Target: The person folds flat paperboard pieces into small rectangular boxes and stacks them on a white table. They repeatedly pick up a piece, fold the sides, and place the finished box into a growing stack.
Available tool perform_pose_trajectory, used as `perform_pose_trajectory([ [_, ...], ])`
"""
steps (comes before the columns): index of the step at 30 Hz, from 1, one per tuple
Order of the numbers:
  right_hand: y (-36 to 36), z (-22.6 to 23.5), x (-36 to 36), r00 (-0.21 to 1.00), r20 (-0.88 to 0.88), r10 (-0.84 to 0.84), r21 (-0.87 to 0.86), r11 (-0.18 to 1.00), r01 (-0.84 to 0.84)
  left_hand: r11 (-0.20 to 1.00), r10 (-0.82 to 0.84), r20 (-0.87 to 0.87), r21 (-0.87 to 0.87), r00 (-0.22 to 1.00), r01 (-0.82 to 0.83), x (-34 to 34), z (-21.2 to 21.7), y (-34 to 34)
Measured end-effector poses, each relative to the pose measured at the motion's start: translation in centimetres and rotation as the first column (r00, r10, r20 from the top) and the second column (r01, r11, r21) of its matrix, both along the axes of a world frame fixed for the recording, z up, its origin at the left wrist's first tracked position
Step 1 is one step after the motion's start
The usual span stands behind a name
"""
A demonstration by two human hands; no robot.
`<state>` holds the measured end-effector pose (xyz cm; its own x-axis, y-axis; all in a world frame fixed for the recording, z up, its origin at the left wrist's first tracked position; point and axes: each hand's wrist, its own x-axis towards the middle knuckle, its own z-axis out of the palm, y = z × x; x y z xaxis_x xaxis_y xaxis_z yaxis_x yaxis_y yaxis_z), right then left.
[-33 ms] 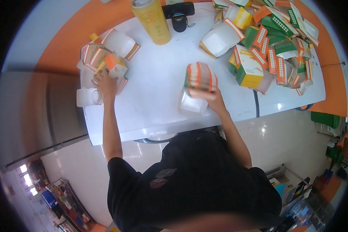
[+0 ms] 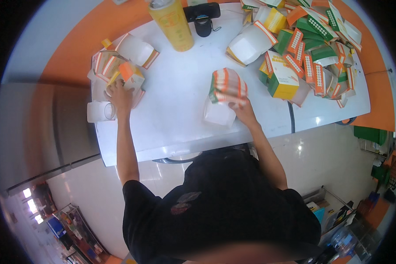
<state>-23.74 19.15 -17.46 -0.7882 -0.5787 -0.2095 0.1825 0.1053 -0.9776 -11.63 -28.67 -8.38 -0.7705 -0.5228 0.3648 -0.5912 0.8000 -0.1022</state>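
Note:
Over the middle of the white table, my right hand (image 2: pixel 243 111) grips a food carton (image 2: pixel 229 83) with orange and white stripes and a green side, partly blurred. Just below it lies a white folded paper piece (image 2: pixel 219 113); whether the two are joined I cannot tell. At the table's left end my left hand (image 2: pixel 120 94) reaches onto a small heap of cartons (image 2: pixel 108 64), fingers apart. Its fingertips are beside an orange-topped carton (image 2: pixel 133 75) and touch the heap. A clear plastic cup (image 2: pixel 102 111) lies on its side near that wrist.
A large pile of cartons (image 2: pixel 312 57) covers the far right, with an open white carton (image 2: pixel 251 44) at its near-left edge. A yellow cylinder (image 2: pixel 174 26) stands at the back beside a black phone holder (image 2: pixel 202 24). A dark strip (image 2: pixel 291 118) crosses the table's front edge.
My right hand and the striped carton have shifted slightly upward and away from me. My left hand has barely moved on the heap.

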Motion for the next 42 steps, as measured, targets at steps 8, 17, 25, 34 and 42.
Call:
perform_pose_trajectory([
  [8,0.3,1.7,-0.8,0.995,0.006,0.099,0.048,0.994,-0.099,0.94,-0.134,-0.207,0.283,0.969,0.19,0.7,5.7,1.9],
  [17,2.6,9.3,2.4,0.839,-0.536,-0.096,0.077,0.984,0.161,0.176,0.133,-0.456,0.884,0.88,0.432,3.7,13.6,14.4],
  [25,1.2,10.9,5.7,0.678,-0.733,-0.056,-0.195,0.972,-0.131,-0.238,-0.251,-0.135,0.968,0.958,0.074,3.9,12.9,23.8],
  [34,0.1,6.0,-0.4,0.953,-0.064,-0.295,-0.066,0.954,0.291,0.267,-0.118,-0.151,0.947,0.981,0.177,-8.0,-0.9,22.1],
  [42,2.0,9.6,0.9,0.821,0.509,-0.261,-0.03,0.947,0.32,-0.39,-0.231,-0.064,0.92,0.971,-0.032,-8.0,-3.2,25.4],
])
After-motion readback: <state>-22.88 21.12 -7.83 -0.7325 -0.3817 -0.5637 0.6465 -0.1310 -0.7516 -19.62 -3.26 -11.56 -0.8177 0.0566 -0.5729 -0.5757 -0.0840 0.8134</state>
